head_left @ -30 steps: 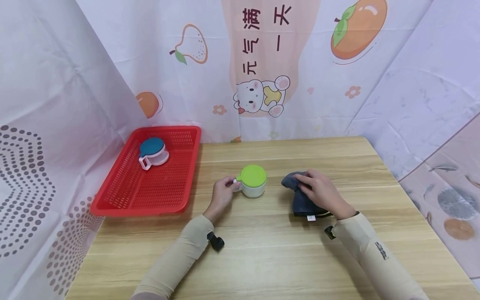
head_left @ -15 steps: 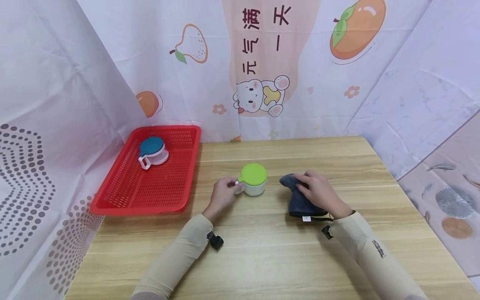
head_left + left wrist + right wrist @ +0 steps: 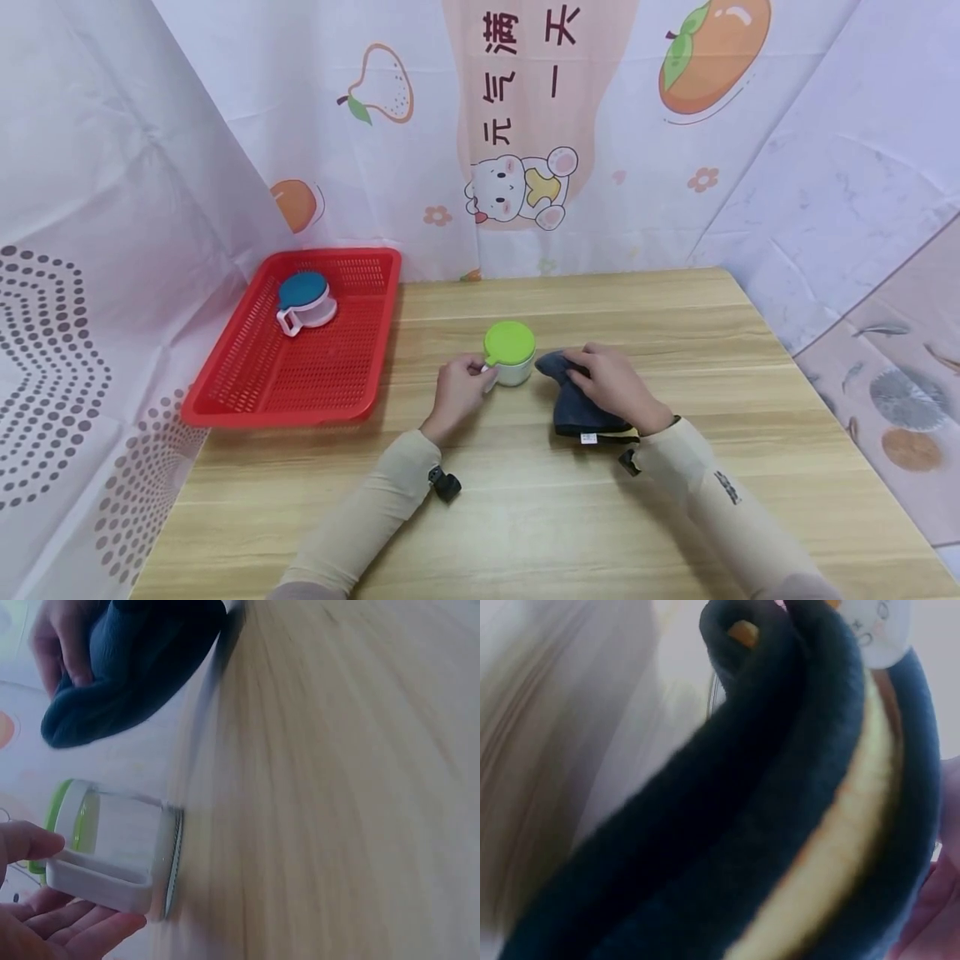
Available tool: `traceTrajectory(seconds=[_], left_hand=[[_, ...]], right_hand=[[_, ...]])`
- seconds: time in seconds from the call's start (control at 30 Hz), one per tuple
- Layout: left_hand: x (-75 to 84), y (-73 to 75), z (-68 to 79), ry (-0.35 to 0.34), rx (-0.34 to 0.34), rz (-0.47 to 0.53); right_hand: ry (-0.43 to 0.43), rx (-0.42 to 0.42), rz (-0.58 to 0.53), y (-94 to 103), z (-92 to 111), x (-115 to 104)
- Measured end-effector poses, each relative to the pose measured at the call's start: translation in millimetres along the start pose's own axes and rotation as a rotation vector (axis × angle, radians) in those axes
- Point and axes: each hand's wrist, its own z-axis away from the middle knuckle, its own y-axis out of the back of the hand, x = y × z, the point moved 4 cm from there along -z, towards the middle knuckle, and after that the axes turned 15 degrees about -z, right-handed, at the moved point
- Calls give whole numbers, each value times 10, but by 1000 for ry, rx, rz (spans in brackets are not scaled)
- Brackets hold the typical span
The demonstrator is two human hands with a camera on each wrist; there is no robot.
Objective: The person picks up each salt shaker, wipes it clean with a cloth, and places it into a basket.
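Observation:
A clear seasoning jar with a green lid stands upright on the wooden table. My left hand pinches its white handle, thumb on top near the lid's tab and the other fingers underneath. Just right of the jar, my right hand grips a folded dark blue cloth with a small white tag. One corner of the cloth sticks out toward the jar's side. Seen from the right wrist, the cloth's folds show a yellowish layer inside and cover most of the jar.
At the left, a red plastic basket holds a second jar with a blue lid and a pinkish handle. A printed curtain hangs behind the wooden table.
My right hand has carried the cloth left, close to the jar. My left hand has shifted slightly right and turned the jar so its handle points more toward me.

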Motion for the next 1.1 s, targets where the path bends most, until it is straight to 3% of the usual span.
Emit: traceTrajectory(seconds=[0.27, 0.73, 1.1], left_hand=[[34, -66, 22, 28, 24, -30], [65, -75, 11, -6, -4, -29], [55, -69, 0, -18, 7, -25]], right_hand=[[0, -6, -6, -151, -66, -132], [-25, 54, -7, -344, -139, -245], [-15, -15, 111, -461, -151, -318]])
